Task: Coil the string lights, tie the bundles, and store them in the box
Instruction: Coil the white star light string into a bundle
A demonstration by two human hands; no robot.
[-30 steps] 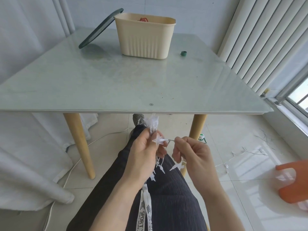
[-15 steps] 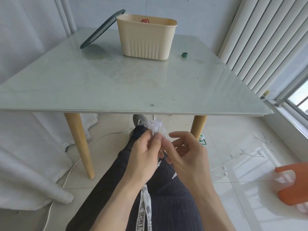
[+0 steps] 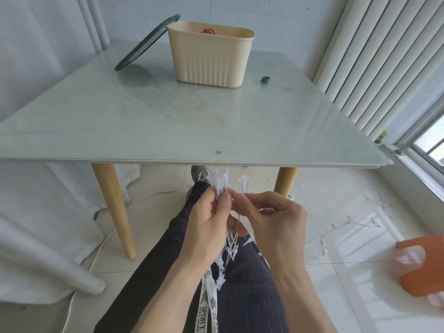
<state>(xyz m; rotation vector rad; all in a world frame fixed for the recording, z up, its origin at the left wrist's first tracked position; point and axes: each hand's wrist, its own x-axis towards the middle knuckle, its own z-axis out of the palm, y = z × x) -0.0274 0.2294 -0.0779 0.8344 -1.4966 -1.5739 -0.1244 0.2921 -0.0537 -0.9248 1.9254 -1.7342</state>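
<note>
Over my lap, below the table's front edge, my left hand (image 3: 206, 219) pinches a bundle of white star-shaped string lights (image 3: 219, 182). Stars stick up above its fingers and more loops hang beneath. My right hand (image 3: 271, 215) pinches the wire just right of the bundle, with one star (image 3: 243, 181) standing above its fingertips. The loose end of the string (image 3: 353, 223) trails over the floor tiles to the right. The cream ribbed box (image 3: 210, 57) stands at the table's far side with something red inside.
A dark green lid (image 3: 146, 43) leans against the box's left side. A small green roll (image 3: 265, 80) lies right of the box on the glass table (image 3: 144, 121). An orange stool (image 3: 422, 265) stands at the right, and a white cable (image 3: 101, 246) crosses the floor.
My right hand went from apart with a star, to the bundle, and now holds the wire just right of it. Another star stands up by the bundle's top.
</note>
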